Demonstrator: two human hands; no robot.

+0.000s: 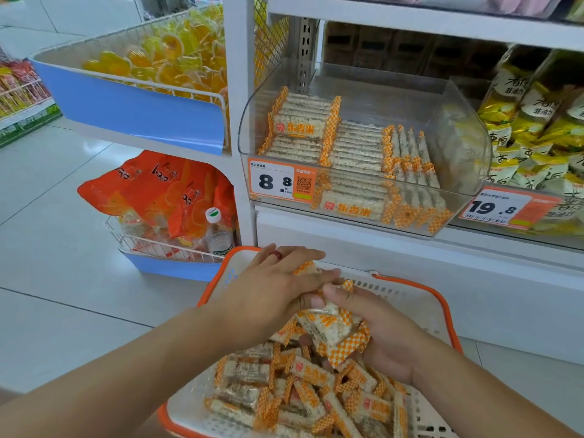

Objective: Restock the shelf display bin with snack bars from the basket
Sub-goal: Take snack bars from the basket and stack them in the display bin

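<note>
Two hands are engaged over the white perforated plastic basket with orange rim (pixel 442 298), which is taken as the landmark throughout. A bundle of snack bars in clear wrappers with orange-and-white chequered ends (pixel 335 330) is gripped by the right hand (pixel 385 336), fingers curled beneath and the thumb across the top. The left hand (pixel 275 289) is laid over the far end of the same bundle with fingers nearly straight, pressing on it; whether any bar is pinched beneath it cannot be told. Many loose bars of the same kind are heaped inside the basket, below the hands.

Above and beyond the basket, on the white shelf, the clear acrylic display bin with an orange "8.8" price label (pixel 467 143) is seen partly filled, with stacked bars along its left and centre and open room at its right and rear.

The step in hand is judged to be the gathering of a handful. For the next move, the bundle would need to be squared between both hands, lifted clear of the basket rim and carried over the bin's front wall.
</note>
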